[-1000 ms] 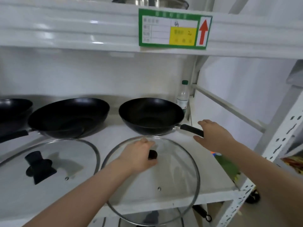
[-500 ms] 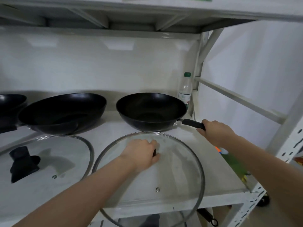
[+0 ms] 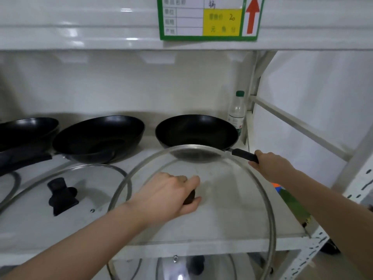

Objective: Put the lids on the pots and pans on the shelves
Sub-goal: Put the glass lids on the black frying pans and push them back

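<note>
Left hand (image 3: pixel 171 196) grips the black knob (image 3: pixel 189 197) of a large round glass lid with a metal rim (image 3: pixel 242 199), fingers and thumb curled round the knob. The lid is tilted, its far edge raised and overlapping the near rim of the right-hand black wok (image 3: pixel 196 134); its near edge hangs past the front lip of the white metal shelf (image 3: pixel 222 237). Cannot tell whether the lid's far edge touches the wok.

Right hand (image 3: pixel 270 166) holds the wok's black handle (image 3: pixel 244 155), fingers wrapped round the end of it. The wok sits at the back right of the shelf, open, no lid on it.

Middle black wok (image 3: pixel 99 136) stands to its left, also uncovered, and a third black pan (image 3: pixel 26 132) is at the far left, partly cut off. A second glass lid with a black knob (image 3: pixel 62 196) lies flat on the shelf in front of the middle wok, just beside the held lid; the two rims overlap in view.

A clear plastic bottle with a green cap (image 3: pixel 237 112) stands upright in the back right corner, behind the right wok. A green-bordered shelf label with a yellow patch and red arrow (image 3: pixel 210 18) is fixed to the front of the shelf above. More glass lids (image 3: pixel 193 267) show on the shelf below, blurred.
</note>
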A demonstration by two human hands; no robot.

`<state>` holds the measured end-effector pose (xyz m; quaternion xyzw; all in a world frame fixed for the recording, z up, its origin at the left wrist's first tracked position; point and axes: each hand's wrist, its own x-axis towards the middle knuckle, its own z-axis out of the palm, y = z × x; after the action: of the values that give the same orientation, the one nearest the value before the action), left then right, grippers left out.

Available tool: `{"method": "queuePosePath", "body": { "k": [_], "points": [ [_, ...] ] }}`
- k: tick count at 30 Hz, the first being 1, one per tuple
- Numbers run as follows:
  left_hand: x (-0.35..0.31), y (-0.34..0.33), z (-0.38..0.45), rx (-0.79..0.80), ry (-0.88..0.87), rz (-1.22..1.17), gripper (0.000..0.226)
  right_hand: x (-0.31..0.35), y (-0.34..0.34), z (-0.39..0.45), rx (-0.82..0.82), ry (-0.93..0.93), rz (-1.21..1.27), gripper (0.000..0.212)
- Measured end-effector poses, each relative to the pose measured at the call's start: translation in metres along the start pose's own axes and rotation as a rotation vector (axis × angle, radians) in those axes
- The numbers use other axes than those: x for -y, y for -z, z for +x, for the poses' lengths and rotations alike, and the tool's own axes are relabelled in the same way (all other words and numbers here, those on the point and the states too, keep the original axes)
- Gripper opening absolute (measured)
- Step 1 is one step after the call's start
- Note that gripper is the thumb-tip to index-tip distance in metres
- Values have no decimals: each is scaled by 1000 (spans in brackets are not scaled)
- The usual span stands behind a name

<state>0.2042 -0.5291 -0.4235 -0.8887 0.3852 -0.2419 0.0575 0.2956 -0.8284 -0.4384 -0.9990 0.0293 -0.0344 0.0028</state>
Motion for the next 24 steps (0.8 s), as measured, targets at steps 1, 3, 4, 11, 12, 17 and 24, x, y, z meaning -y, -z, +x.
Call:
{"method": "queuePosePath", "body": {
  "k": [1,3,4,11,12,17,24],
  "points": [
    [4,8,1,-27,-11,5,27,0,1,-1,7,2,-6,36],
    [14,25,8,-79,-18,16,27,1,3,-3,27,6,-3,33],
    [20,32,15,-110,-4,26,28,1,3,-3,27,6,11,35],
    [86,31,95,-39,252,-58,30,-2,-3,3,0,-3,25,28],
    [96,22,108,-12,286,-58,30,-2,-2,4,-9,-4,18,28],
    [136,-22,161,16,353,-91,32,-3,-5,6,-28,-6,-21,33],
    [155,-66,213,111,371,-164,34,-4,-7,8,-68,12,-18,22]
  ]
}}
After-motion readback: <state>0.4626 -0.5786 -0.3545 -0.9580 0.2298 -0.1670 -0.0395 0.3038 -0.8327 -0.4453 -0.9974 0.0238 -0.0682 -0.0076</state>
